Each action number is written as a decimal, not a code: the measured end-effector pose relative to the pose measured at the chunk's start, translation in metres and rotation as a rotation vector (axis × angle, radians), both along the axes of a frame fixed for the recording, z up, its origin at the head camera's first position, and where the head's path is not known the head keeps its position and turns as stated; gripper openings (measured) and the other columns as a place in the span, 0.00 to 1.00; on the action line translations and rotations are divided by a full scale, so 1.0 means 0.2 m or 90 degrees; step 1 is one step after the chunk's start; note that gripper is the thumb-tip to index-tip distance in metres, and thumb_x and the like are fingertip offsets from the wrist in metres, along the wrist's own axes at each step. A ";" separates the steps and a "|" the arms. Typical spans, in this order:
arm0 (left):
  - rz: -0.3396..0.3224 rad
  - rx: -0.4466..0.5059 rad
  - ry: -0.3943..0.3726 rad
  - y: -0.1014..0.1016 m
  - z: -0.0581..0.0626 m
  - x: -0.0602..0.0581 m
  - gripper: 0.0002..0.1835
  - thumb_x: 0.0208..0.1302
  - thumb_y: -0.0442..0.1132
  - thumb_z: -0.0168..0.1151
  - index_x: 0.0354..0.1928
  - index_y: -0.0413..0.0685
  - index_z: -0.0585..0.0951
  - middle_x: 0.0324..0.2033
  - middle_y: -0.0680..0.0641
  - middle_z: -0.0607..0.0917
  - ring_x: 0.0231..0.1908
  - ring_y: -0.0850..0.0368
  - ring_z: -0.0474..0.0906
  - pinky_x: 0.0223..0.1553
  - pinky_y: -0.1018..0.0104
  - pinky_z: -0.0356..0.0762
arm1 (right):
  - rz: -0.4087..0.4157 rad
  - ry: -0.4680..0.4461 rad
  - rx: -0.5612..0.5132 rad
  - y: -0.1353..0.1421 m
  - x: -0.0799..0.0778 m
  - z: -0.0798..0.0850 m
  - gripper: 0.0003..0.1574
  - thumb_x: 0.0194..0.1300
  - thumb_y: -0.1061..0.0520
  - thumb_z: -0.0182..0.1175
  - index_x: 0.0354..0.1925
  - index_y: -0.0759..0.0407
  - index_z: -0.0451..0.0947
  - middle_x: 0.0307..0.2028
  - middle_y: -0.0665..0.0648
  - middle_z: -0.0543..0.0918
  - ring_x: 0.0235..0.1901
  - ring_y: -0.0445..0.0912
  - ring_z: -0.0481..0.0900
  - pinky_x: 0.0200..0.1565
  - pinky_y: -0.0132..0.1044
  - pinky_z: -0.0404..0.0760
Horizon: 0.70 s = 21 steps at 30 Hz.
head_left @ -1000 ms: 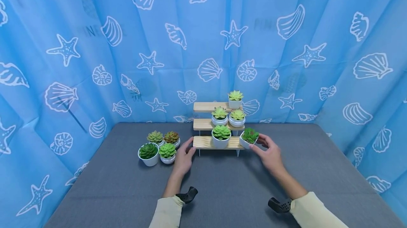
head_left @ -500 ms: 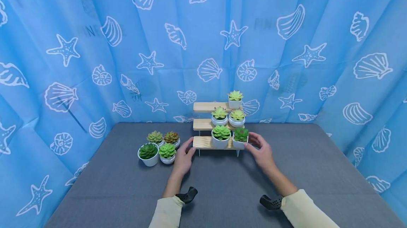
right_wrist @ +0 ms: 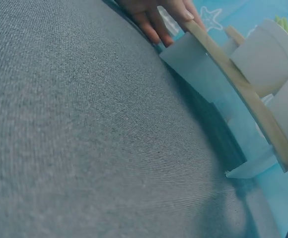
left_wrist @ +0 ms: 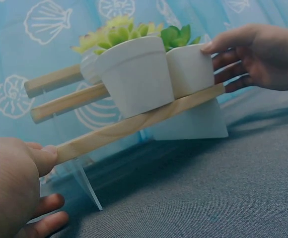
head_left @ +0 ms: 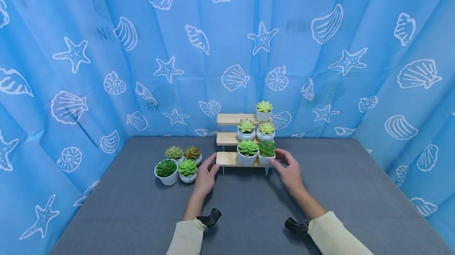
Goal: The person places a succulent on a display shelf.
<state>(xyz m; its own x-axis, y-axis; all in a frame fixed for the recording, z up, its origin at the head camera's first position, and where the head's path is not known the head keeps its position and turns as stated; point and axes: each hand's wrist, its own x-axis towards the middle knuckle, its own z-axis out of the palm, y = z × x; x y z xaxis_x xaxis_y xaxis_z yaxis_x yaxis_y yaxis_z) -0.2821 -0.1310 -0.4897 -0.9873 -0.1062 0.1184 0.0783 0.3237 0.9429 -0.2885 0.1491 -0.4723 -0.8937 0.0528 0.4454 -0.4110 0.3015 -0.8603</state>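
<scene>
Square white pot, dark green succulent in it: at the right end of the wooden stand, lowest plank, upright, base apparently down. Held in the right hand, grip grasping it, thumb at the front, fingers round the outer side; likely chosen to spare the inner neighbour a knock. Just inward, same plank: round white pot; cannot tell whether touching. At the plank's far left end, left hand, pinching the wood between thumb and forefinger, presumably to stop a light stand sliding. Above: two rounded pots side by side, middle tier; one small pot, top tier, right end. Farther left, past the left hand: cluster of four potted succulents on the grey table, probably grouped for easy reach. Behind everything, blue shell-print curtain.
</scene>
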 end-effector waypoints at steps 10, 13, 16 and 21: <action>-0.001 0.007 0.004 0.00 0.00 0.00 0.24 0.75 0.39 0.52 0.70 0.49 0.68 0.67 0.47 0.70 0.64 0.48 0.67 0.63 0.47 0.65 | -0.008 -0.001 0.085 0.02 -0.03 0.00 0.36 0.62 0.58 0.68 0.64 0.64 0.67 0.58 0.65 0.75 0.58 0.57 0.69 0.58 0.58 0.66; -0.002 0.005 0.007 0.00 0.00 0.00 0.24 0.75 0.39 0.52 0.70 0.49 0.68 0.67 0.46 0.70 0.64 0.47 0.67 0.63 0.47 0.65 | 0.007 -0.034 0.137 0.03 -0.06 0.01 0.46 0.59 0.54 0.71 0.70 0.61 0.61 0.62 0.66 0.71 0.62 0.59 0.65 0.60 0.59 0.64; -0.004 0.003 0.007 0.00 0.00 0.00 0.24 0.75 0.39 0.52 0.70 0.49 0.68 0.67 0.46 0.70 0.64 0.47 0.67 0.63 0.46 0.65 | 0.024 -0.054 0.170 0.04 -0.09 0.00 0.54 0.57 0.53 0.72 0.73 0.59 0.54 0.65 0.68 0.67 0.64 0.61 0.62 0.62 0.59 0.62; -0.007 -0.001 0.011 0.00 0.00 0.00 0.24 0.75 0.39 0.51 0.70 0.49 0.68 0.67 0.46 0.70 0.64 0.47 0.67 0.62 0.46 0.65 | 0.040 -0.065 0.176 0.05 -0.12 -0.02 0.60 0.56 0.55 0.73 0.76 0.57 0.48 0.64 0.71 0.66 0.64 0.64 0.62 0.62 0.62 0.61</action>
